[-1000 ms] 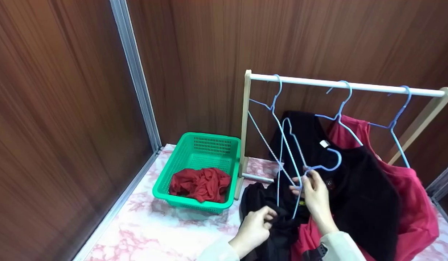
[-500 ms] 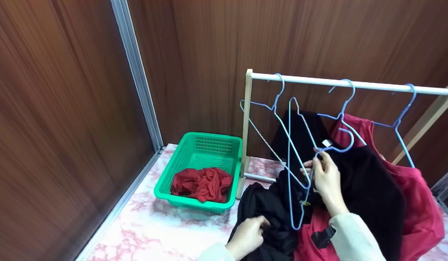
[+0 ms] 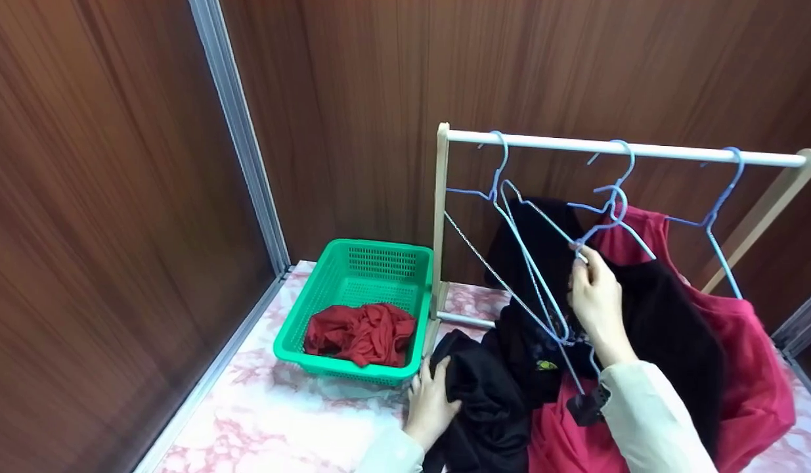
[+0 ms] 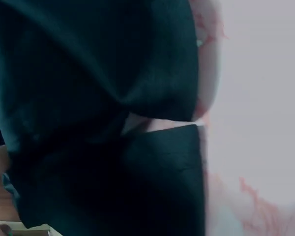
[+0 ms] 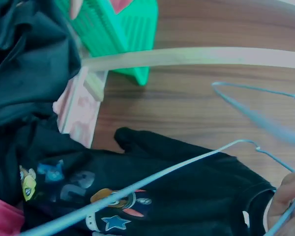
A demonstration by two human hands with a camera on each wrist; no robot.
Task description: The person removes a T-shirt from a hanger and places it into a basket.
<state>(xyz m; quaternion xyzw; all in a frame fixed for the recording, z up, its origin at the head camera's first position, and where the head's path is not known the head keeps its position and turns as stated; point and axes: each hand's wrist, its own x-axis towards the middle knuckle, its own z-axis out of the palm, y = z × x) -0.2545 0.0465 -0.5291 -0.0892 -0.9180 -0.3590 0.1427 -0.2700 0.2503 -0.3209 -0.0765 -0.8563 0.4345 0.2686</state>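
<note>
A right hand (image 3: pixel 601 305), its grip narrow, pinches a light-blue hanger (image 3: pixel 549 222) just below the hook, holding it tilted in front of a clothes rack (image 3: pixel 549 142). The left hand (image 3: pixel 431 407), its grip wide with fingers extended, touches the left edge of a bunched black garment (image 3: pixel 487 401) on the near side of the pink-marbled tabletop (image 3: pixel 267 394). On the rack, a black top (image 3: pixel 671 322) and a pink top (image 3: pixel 760 368) hang at the right. Left of the rack, a green basket (image 3: pixel 352 370) contains crumpled red cloth (image 3: pixel 372 335).
</note>
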